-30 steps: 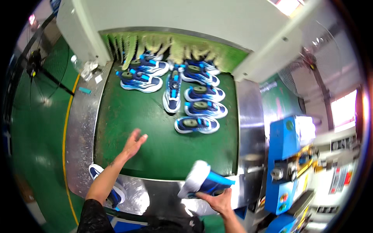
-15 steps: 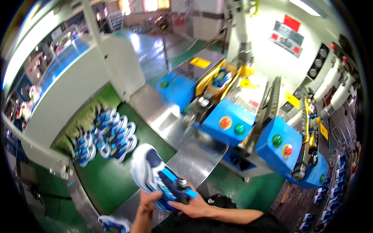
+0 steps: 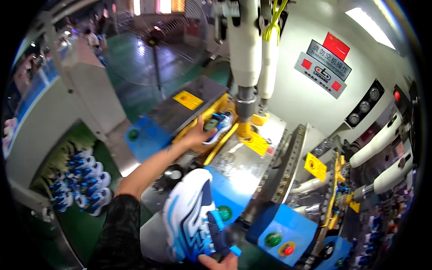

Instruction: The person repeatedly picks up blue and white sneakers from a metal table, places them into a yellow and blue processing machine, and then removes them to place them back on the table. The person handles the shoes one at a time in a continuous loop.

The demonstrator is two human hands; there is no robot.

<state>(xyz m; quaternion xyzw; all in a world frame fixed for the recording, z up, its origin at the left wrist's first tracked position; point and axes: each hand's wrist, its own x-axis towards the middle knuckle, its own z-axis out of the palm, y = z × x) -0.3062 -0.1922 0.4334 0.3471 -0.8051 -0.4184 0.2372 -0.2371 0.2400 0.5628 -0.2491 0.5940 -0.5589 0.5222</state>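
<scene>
A white sneaker with blue and navy parts (image 3: pixel 188 213) is held close in front of me, toe up. My right hand (image 3: pixel 220 262) grips it low down at the heel end; some of the fingers are behind the shoe. Stretched out ahead, my left hand (image 3: pixel 200 134) has its thumb and fingers around a second blue-and-white sneaker (image 3: pixel 221 128). That one sits between the yellow side pads (image 3: pixel 219 145) of a press machine, below a white vertical cylinder (image 3: pixel 245 58).
Several sneakers (image 3: pixel 92 180) stand on a green conveyor belt (image 3: pixel 74 227) at left. Blue control boxes with green and red buttons (image 3: pixel 281 234) jut out along the press. Angled white cylinders (image 3: pixel 378 141) are at right. A large fan (image 3: pixel 155 40) stands behind.
My left hand has let go of the near sneaker and reached forward to the one in the press. The right hand keeps the near sneaker. The view has turned toward the press.
</scene>
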